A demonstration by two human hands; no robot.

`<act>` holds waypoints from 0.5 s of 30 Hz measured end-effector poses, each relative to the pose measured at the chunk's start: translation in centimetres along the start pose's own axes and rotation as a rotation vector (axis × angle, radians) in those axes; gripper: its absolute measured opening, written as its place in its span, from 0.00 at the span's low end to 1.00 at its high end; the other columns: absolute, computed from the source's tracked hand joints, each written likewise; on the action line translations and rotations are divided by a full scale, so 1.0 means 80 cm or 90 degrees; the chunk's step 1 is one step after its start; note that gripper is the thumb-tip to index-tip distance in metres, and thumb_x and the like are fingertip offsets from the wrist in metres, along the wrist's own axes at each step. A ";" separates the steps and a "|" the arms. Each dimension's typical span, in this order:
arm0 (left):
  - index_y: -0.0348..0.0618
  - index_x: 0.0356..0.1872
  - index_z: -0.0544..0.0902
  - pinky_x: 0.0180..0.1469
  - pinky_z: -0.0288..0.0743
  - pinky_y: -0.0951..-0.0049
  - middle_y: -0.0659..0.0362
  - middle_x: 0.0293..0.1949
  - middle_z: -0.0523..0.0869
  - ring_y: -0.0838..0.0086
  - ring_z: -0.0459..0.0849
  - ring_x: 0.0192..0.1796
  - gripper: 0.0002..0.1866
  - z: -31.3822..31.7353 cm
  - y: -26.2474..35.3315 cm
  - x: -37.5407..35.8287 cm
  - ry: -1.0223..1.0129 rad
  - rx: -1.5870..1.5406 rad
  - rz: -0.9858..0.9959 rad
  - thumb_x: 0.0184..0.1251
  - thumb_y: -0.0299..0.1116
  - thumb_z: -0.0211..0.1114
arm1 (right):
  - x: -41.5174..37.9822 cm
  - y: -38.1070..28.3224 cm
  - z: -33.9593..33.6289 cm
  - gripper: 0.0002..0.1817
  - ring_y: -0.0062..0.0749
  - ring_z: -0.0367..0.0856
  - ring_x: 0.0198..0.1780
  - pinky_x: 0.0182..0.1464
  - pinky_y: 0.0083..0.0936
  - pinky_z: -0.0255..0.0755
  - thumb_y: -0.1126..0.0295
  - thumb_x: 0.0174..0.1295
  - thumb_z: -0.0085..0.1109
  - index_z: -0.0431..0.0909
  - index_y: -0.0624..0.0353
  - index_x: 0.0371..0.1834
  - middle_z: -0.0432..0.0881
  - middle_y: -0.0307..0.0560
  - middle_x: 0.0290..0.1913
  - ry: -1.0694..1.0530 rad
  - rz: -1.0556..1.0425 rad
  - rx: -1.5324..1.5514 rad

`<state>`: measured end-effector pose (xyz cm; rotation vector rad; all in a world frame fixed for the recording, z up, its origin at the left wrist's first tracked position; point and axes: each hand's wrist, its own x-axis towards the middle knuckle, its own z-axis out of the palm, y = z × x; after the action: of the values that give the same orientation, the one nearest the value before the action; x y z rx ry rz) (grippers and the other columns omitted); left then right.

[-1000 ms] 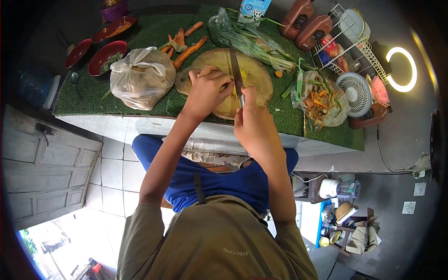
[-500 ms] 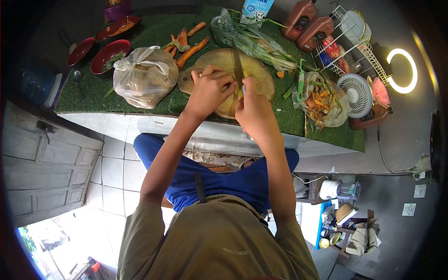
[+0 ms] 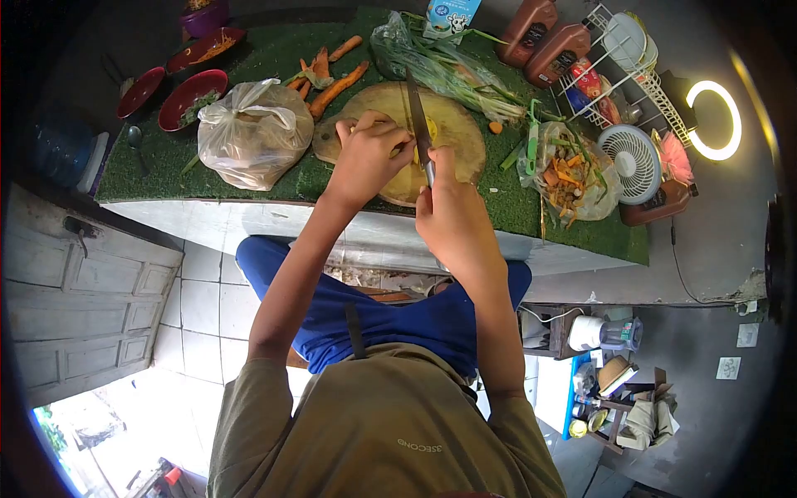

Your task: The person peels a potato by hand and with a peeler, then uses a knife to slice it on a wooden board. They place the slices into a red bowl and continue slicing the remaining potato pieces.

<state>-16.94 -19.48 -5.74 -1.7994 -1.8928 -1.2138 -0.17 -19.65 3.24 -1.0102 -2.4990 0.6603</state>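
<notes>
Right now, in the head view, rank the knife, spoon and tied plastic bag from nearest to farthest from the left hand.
1. Knife, just right of the left hand.
2. Tied plastic bag, on its left.
3. Spoon, farther left, beyond the bag.

- The single view is taken from the head, aimed forward and down.
- The round wooden board point(image 3: 466, 145) is seen within arm's reach.
</notes>
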 end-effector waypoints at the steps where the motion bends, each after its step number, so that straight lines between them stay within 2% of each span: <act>1: 0.48 0.32 0.88 0.57 0.58 0.58 0.64 0.38 0.89 0.70 0.81 0.54 0.04 0.000 0.000 0.000 0.002 0.003 -0.001 0.59 0.34 0.73 | 0.000 -0.001 0.000 0.20 0.69 0.83 0.36 0.39 0.58 0.74 0.81 0.63 0.53 0.60 0.64 0.57 0.81 0.69 0.27 -0.001 0.000 0.001; 7: 0.46 0.33 0.87 0.57 0.58 0.59 0.62 0.39 0.89 0.69 0.81 0.55 0.05 0.001 -0.003 -0.001 -0.012 -0.040 -0.006 0.60 0.34 0.73 | 0.004 -0.009 0.001 0.21 0.70 0.83 0.37 0.40 0.59 0.74 0.82 0.62 0.53 0.60 0.65 0.57 0.81 0.71 0.30 -0.052 0.039 -0.008; 10: 0.46 0.33 0.87 0.57 0.58 0.59 0.62 0.40 0.89 0.68 0.81 0.55 0.06 0.003 -0.004 -0.001 -0.001 -0.044 -0.002 0.61 0.35 0.72 | 0.012 0.013 0.021 0.22 0.69 0.83 0.35 0.37 0.57 0.73 0.79 0.64 0.55 0.61 0.62 0.60 0.81 0.70 0.27 -0.012 0.003 -0.012; 13: 0.46 0.33 0.87 0.57 0.58 0.58 0.62 0.40 0.89 0.68 0.81 0.56 0.06 -0.002 -0.002 -0.001 -0.033 -0.060 -0.017 0.61 0.35 0.72 | 0.026 0.026 0.039 0.21 0.65 0.84 0.31 0.33 0.53 0.75 0.79 0.64 0.53 0.61 0.62 0.59 0.81 0.68 0.25 0.006 -0.011 -0.033; 15: 0.46 0.33 0.87 0.56 0.58 0.58 0.62 0.40 0.89 0.68 0.81 0.56 0.06 -0.002 -0.002 0.000 -0.023 -0.054 -0.012 0.62 0.35 0.72 | 0.034 0.028 0.037 0.21 0.58 0.84 0.26 0.29 0.49 0.76 0.79 0.65 0.53 0.60 0.62 0.60 0.81 0.66 0.25 -0.020 0.015 -0.015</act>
<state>-17.15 -19.57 -5.74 -1.8626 -1.9098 -1.2943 -2.24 -17.16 0.02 -1.0480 -2.5308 0.6601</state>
